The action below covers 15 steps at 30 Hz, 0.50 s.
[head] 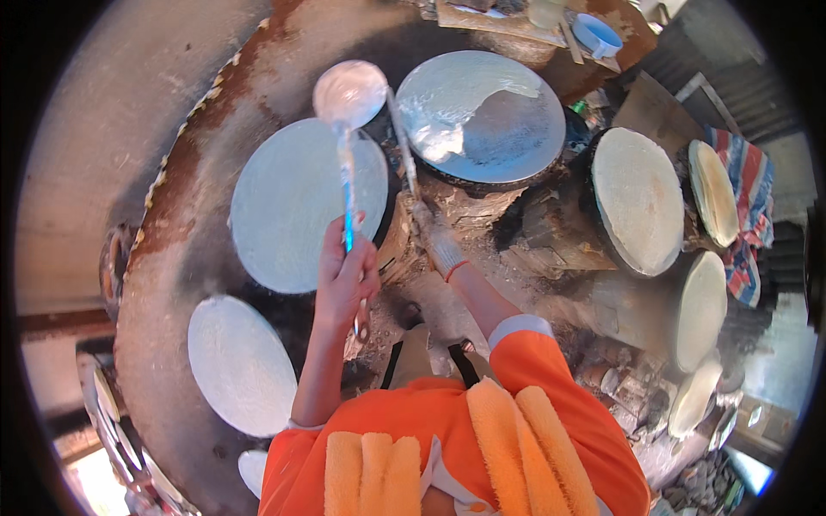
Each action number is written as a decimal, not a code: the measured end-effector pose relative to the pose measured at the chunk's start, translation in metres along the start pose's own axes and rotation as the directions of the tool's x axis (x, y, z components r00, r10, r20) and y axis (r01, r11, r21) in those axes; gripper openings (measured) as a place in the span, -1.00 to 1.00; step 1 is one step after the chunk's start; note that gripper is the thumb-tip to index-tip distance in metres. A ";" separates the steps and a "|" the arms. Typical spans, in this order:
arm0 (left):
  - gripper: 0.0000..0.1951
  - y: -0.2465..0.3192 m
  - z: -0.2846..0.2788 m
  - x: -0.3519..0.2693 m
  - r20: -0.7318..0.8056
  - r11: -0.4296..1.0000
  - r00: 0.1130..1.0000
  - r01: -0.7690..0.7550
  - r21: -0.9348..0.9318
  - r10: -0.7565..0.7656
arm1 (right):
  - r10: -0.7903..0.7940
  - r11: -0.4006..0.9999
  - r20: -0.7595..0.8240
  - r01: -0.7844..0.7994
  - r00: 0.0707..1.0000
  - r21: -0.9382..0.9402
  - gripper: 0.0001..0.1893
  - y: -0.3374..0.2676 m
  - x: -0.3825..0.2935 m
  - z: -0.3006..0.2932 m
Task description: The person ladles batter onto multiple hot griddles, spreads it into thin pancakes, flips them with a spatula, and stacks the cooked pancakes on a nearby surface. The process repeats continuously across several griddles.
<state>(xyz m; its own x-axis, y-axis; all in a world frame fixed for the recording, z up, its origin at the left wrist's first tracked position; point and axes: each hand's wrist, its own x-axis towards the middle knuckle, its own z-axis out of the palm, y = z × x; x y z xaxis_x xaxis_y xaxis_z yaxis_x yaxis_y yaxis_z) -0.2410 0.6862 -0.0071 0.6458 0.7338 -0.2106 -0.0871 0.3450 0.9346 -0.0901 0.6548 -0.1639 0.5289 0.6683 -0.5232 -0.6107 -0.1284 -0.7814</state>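
My left hand is closed around the long handle of a metal ladle, whose round bowl is above the left griddle's top edge and looks filled with pale batter. Under the handle lies a round griddle covered with a pale sheet. My right hand, in a dirty work glove with a red cuff edge, grips a thin stick-like tool that slants up to the rim of the top griddle. On that griddle, wet batter covers the upper left and the dark metal shows at lower right.
Several more pale round sheets lie around me, on a griddle at right and at lower left. Stacked rounds rest by a striped cloth. A blue plastic cup stands on a board at the top right. Smoke or steam drifts about.
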 end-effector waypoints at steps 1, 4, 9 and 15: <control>-0.66 0.003 -0.003 -0.021 -0.069 1.000 0.998 -0.003 0.030 0.005 | 0.038 0.997 -0.028 -0.036 0.999 0.063 -0.75 0.003 -0.001 0.000; -0.66 -0.009 -0.021 -0.081 -0.198 0.995 0.980 -0.018 0.102 0.038 | 0.104 0.975 -0.042 -0.094 0.994 0.201 -0.76 0.000 -0.024 0.007; -0.63 -0.012 -0.011 -0.132 -0.262 1.000 0.965 0.002 0.001 -0.002 | 0.048 0.985 0.033 -0.052 0.998 0.162 -0.73 0.005 -0.003 0.022; -0.58 -0.008 -0.025 -0.147 -0.248 0.995 0.967 0.025 -0.096 -0.048 | 0.020 0.954 -0.046 -0.006 0.999 0.300 -0.76 0.020 -0.061 -0.015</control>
<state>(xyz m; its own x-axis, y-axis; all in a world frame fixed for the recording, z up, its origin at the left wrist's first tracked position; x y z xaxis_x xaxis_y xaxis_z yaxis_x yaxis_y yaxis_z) -0.3544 0.5904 0.0093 0.4406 0.8387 -0.3202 -0.1435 0.4178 0.8971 -0.1255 0.6004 -0.1535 0.5428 0.6311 -0.5541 -0.7623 0.0934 -0.6404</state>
